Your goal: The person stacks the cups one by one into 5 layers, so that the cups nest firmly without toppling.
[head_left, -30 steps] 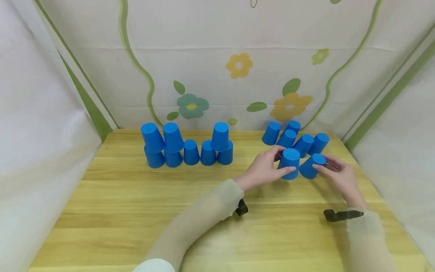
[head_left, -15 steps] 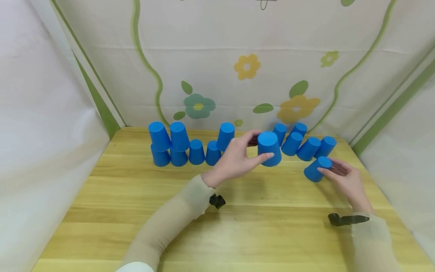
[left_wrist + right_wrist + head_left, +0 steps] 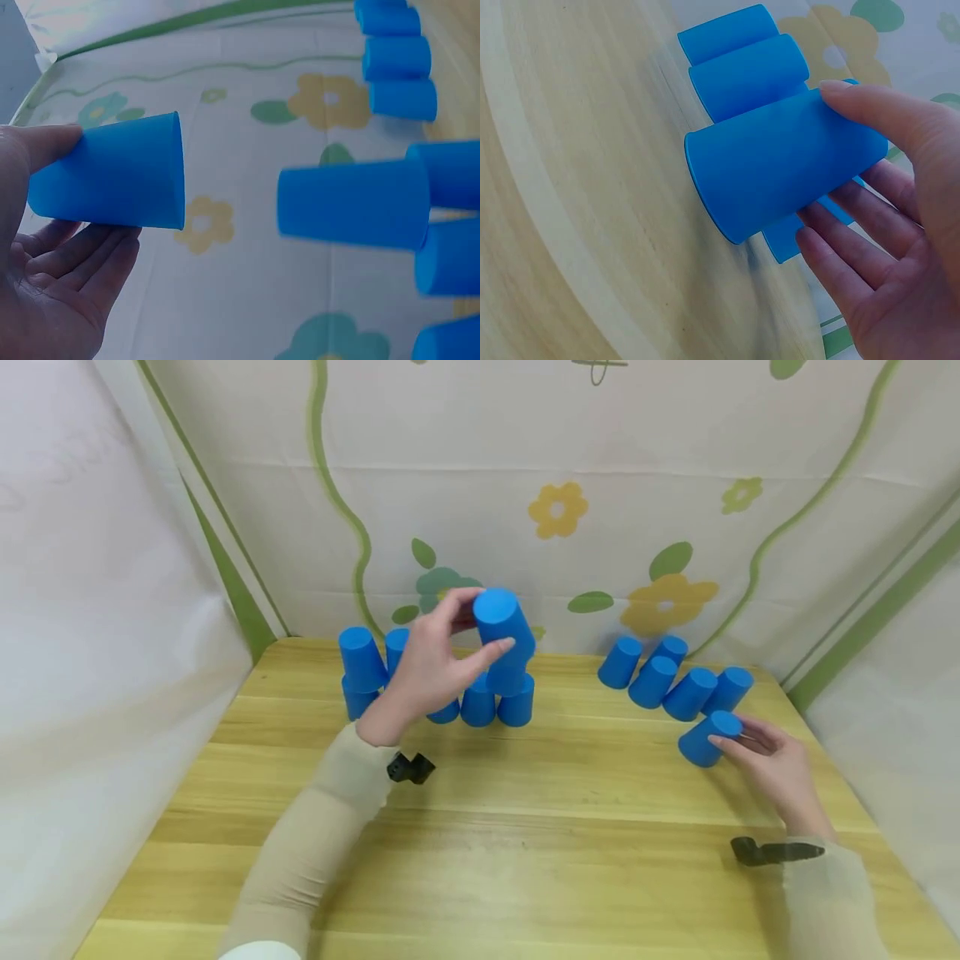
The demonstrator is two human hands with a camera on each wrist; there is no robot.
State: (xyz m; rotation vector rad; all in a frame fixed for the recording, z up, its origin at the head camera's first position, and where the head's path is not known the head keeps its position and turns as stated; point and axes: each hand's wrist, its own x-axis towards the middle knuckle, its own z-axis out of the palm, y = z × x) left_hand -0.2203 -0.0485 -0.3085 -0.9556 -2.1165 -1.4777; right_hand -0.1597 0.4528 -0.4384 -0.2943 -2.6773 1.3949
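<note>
My left hand pinches an upside-down blue cup between thumb and fingers, raised well above the table. In the head view that cup overlaps the second-tier cup of the left group; the left wrist view shows a gap between the two. The left group is a row of upside-down cups with a few set on top, partly hidden by the left hand and arm. Over at the right, my right hand holds another upside-down blue cup by thumb and fingers, tilted and close over the table.
Several more upside-down blue cups stand in a cluster at the back right, just beyond the right hand. The wooden table ends against a white curtain printed with flowers, which also hangs at both sides.
The left hand has carried its cup leftward and up, away from the right cluster to above the left group. Its arm now covers part of that row. The right hand keeps its cup nearly in place.
</note>
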